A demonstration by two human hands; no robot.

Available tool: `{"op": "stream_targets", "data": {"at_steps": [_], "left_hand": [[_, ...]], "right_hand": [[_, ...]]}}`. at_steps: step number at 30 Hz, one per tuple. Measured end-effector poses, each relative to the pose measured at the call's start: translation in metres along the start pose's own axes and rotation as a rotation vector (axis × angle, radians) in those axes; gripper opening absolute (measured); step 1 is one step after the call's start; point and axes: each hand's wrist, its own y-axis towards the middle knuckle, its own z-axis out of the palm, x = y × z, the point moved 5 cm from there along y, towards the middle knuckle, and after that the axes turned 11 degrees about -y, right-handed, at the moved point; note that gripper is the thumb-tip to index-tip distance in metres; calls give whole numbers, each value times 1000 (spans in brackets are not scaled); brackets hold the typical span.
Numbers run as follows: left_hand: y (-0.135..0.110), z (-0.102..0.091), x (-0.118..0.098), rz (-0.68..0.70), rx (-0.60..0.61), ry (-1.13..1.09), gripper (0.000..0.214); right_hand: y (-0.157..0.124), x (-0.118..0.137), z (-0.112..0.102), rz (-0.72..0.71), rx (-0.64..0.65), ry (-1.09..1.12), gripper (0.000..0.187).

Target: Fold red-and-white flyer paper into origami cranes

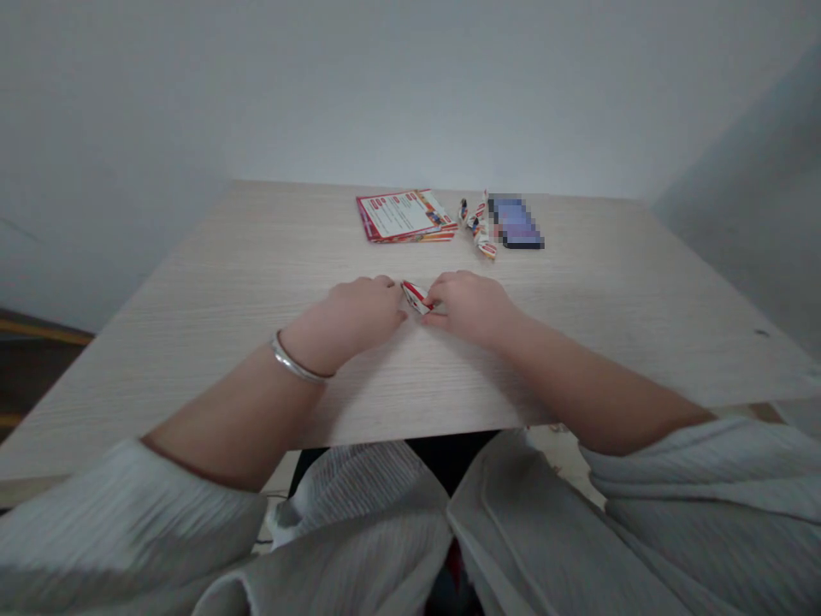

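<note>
A small folded piece of printed paper (pixel 416 296), white with red, lies on the table between my two hands. My left hand (pixel 360 315) is at its left end, fingers curled and the thumb low beside the edge; part of that end is hidden. On the right end, my right hand (pixel 473 306) pinches the paper between thumb and fingers. Farther back is a stack of printed leaflets (pixel 403 214) with red borders. Right of the stack are folded, twisted paper shapes (pixel 480 229) in the same colours.
A phone (pixel 516 222), its screen blurred out, lies at the back right of the pale wooden table (pixel 244 282). Behind the table rises a plain wall (pixel 410 94). The table's front edge runs just above my lap.
</note>
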Motion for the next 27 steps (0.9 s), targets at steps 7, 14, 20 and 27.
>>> {"op": "stream_targets", "data": {"at_steps": [7,14,20,27], "left_hand": [[20,2,-3,-67,-89,-1,35],[39,17,18,-7,-235,-279,37],[41,24,19,11,-265,-350,49],[43,22,7,33,-288,-913,69]], "right_hand": [[2,-2,12,83,-211,8,27],[16,-25,26,74,-271,160,14],[21,-46,30,187,-288,466,8],[29,-51,40,286,-224,920,16]]}}
